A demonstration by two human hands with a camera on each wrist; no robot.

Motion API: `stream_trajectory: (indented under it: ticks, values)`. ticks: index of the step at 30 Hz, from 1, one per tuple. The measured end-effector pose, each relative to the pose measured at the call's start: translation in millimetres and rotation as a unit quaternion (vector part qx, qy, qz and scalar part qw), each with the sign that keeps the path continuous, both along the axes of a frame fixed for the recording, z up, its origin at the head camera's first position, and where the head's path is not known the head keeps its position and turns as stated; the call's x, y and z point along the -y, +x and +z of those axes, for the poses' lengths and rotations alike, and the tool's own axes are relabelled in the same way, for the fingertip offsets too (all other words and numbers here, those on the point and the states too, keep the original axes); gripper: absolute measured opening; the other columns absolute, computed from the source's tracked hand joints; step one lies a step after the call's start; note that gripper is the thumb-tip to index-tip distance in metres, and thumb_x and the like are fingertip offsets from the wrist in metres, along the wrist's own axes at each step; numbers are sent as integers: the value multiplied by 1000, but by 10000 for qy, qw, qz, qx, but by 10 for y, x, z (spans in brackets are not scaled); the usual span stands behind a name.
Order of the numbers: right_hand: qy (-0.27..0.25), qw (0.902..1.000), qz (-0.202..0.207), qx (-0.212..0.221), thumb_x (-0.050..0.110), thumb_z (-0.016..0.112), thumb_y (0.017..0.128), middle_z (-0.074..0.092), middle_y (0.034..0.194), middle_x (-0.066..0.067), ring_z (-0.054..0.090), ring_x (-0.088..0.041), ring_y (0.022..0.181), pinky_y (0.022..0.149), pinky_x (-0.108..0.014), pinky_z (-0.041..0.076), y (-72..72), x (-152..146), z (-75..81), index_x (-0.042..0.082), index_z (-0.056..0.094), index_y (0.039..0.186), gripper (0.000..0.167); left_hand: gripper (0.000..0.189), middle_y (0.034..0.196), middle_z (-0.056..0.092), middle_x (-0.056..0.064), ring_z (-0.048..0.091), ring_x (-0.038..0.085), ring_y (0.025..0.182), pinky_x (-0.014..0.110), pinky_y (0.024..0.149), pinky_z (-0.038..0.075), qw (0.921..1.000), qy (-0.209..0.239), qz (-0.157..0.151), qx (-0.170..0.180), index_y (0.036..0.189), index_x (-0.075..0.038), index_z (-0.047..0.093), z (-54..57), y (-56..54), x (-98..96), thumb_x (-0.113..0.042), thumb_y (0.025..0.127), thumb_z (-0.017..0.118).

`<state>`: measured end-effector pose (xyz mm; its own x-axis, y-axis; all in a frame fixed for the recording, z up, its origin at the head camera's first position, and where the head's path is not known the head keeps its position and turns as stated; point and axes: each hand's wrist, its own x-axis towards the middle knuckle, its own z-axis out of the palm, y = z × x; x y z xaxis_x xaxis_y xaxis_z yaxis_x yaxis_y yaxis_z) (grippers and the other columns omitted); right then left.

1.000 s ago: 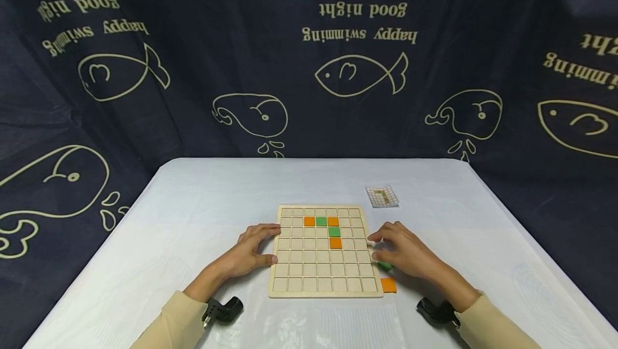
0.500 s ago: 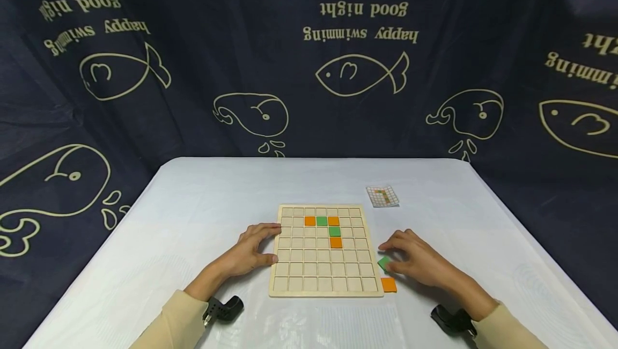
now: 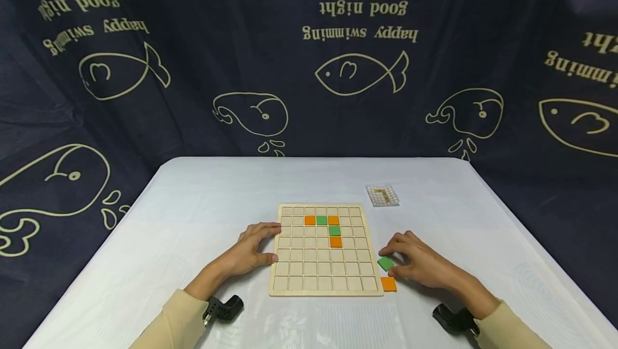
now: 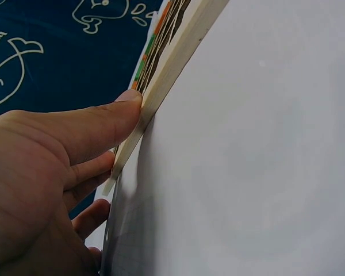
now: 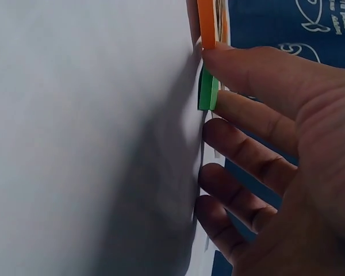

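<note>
In the head view a square wooden grid board [image 3: 309, 255] lies on the table. Orange and green tiles fill some of its cells, among them an orange tile [image 3: 336, 242] and a green tile [image 3: 334, 230] behind it. My left hand [image 3: 250, 250] rests against the board's left edge, thumb and fingers spread along it. Right of the board, a loose green tile [image 3: 385, 263] lies between the thumb and index finger of my right hand [image 3: 416, 261], which pinch it at opposite sides. The right wrist view shows the thumb tip at this green tile [image 5: 207, 91], other fingers relaxed beside it.
A loose orange tile [image 3: 388, 284] lies by the board's near right corner. Behind the board to the right is a small pattern card [image 3: 382, 196] with a printed grid. The white-covered table [image 3: 232, 185] ends at a dark printed cloth [image 3: 193, 124].
My right hand has drawn back from the board's right edge and come to the loose green tile, which has turned slightly and shows more fully. My left hand stays put.
</note>
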<state>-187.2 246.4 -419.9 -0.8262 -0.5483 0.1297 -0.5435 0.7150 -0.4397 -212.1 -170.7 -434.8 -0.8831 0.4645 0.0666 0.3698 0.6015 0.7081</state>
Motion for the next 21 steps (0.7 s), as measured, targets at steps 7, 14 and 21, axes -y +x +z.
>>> stream_trajectory:
  ticks: [7,14,21]
  values:
    - [-11,9999,120,-107,20,76,76,57,100,15,42,-6,92,79,-24,39,-16,-30,-9,23,68,110,35,63,149,37,4,23,30,139,59,110,16,10000,23,-3,2,137,-9,48,6,-2,1,-21,81,73]
    - [48,9999,-27,-100,19,76,77,57,98,16,43,-5,90,78,-24,40,-19,-50,-15,23,69,105,29,62,148,37,4,25,30,138,59,109,16,10000,28,-27,-51,137,-9,48,11,-1,4,-20,81,73]
    - [62,9998,-172,81,22,76,77,57,95,16,43,-4,89,77,-23,40,-17,-56,-24,24,70,101,25,63,148,38,4,25,30,138,58,109,17,10000,32,-44,-61,137,-9,48,3,-2,7,-20,81,73]
